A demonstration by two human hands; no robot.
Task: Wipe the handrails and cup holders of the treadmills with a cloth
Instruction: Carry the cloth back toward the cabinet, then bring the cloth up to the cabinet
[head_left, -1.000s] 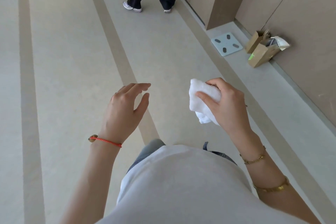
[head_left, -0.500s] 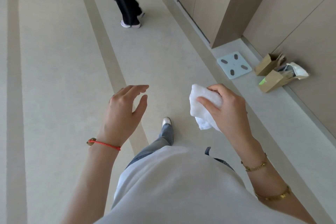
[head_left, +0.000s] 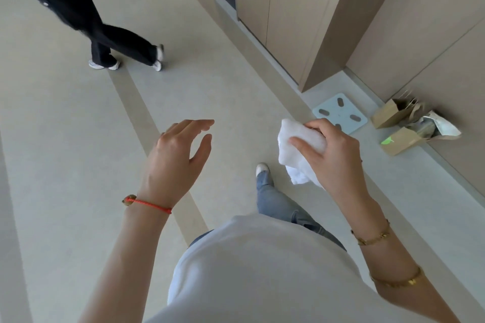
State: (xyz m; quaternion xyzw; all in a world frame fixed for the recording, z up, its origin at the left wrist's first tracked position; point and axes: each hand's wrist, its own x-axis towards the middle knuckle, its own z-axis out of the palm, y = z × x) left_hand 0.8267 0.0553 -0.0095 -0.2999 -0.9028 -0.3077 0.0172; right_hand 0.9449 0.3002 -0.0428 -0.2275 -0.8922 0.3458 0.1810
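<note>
1. Nearest the camera, the person's white shirt (head_left: 262, 270) fills the bottom of the view, with one jeans leg (head_left: 278, 204) stepping forward to a pale shoe (head_left: 262, 167) on the floor (head_left: 65, 139).
2. The right hand (head_left: 333, 157) is the working grip: thumb and fingers curl round a bunched white cloth (head_left: 294, 149), which sticks out to the left of and below the fist.
3. The left hand (head_left: 178, 157) hovers level with it, to the left, fingers loosely spread and holding nothing.
4. No treadmill, handrail or cup holder is in view, so which way they lie from the cloth cannot be told; the right hand seems likeliest to reach them first.
5. Farther right lie a pale blue scale (head_left: 339, 114) and paper bags (head_left: 401, 126) by the wall.
6. Far left, another person's dark-trousered legs (head_left: 115, 42) cross the floor.
</note>
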